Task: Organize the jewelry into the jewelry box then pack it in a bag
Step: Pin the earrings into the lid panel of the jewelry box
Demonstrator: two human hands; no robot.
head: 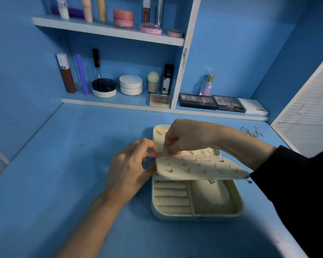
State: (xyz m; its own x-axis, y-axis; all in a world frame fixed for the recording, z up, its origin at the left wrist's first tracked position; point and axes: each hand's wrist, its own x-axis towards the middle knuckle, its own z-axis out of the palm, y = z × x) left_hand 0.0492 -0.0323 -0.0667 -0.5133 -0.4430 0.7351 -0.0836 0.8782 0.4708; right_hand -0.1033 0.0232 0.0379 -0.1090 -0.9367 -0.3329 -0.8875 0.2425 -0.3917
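An open jewelry box (198, 216) with a pale green shell and cream lining lies on the blue desk. Its cream earring panel (199, 169) is lifted over the tray, with several earring posts sticking out of it. My left hand (131, 168) pinches the panel's left edge between thumb and fingers. My right hand (186, 137) reaches over from the right and pinches a small earring at the panel's top left corner. Ring rolls (171, 197) fill the tray's left side. A silver chain pile (252, 132) lies on the desk behind my right forearm.
Shelves (108, 31) at the back hold cosmetics: jars, tubes, a perfume bottle (207, 85) and eyeshadow palettes (213, 103). A white slatted panel (309, 116) bounds the desk on the right. Blue desk surface (63, 164) stretches to the left of the box.
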